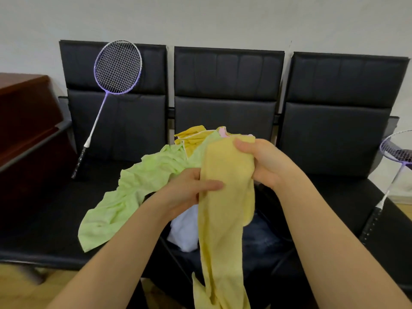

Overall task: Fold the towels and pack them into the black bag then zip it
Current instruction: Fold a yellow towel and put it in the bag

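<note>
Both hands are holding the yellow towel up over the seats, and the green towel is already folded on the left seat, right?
Not quite. In the head view the green towel lies unfolded and crumpled on the seats. The rest holds: left hand and right hand both grip the yellow towel.

My two bare forearms, no sleeves showing, left hand and right hand without gloves, rings, watch or bands, short plain nails
</note>
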`<action>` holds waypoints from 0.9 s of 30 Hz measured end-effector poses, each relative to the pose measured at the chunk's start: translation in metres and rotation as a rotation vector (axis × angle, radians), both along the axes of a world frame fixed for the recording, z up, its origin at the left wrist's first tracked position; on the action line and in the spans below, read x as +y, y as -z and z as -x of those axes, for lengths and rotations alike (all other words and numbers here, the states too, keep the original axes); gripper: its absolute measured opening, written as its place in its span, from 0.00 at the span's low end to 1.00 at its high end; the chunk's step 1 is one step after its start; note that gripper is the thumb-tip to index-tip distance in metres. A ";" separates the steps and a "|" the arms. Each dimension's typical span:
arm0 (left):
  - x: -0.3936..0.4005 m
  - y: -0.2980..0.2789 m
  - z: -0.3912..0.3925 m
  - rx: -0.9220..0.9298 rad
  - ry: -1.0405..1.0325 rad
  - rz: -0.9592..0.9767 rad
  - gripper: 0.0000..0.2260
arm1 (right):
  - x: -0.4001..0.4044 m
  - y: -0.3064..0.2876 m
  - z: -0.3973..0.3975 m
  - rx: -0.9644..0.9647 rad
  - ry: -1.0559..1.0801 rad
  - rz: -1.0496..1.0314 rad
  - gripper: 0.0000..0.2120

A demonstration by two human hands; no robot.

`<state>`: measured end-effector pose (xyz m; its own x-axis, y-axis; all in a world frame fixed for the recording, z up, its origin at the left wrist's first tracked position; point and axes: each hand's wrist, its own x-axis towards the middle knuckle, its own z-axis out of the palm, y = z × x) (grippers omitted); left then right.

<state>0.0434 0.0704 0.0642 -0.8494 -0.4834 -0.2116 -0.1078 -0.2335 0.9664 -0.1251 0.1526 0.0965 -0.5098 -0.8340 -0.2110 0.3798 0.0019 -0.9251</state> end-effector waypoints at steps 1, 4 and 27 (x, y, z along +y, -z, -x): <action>0.000 -0.003 0.003 0.043 -0.047 -0.004 0.09 | 0.002 -0.005 0.000 -0.036 0.005 0.019 0.42; -0.001 -0.024 0.015 0.180 -0.141 0.010 0.09 | 0.009 -0.021 -0.001 0.013 -0.113 0.017 0.28; -0.028 -0.066 0.030 0.110 -0.463 0.493 0.12 | -0.012 -0.070 -0.010 0.200 0.004 0.129 0.07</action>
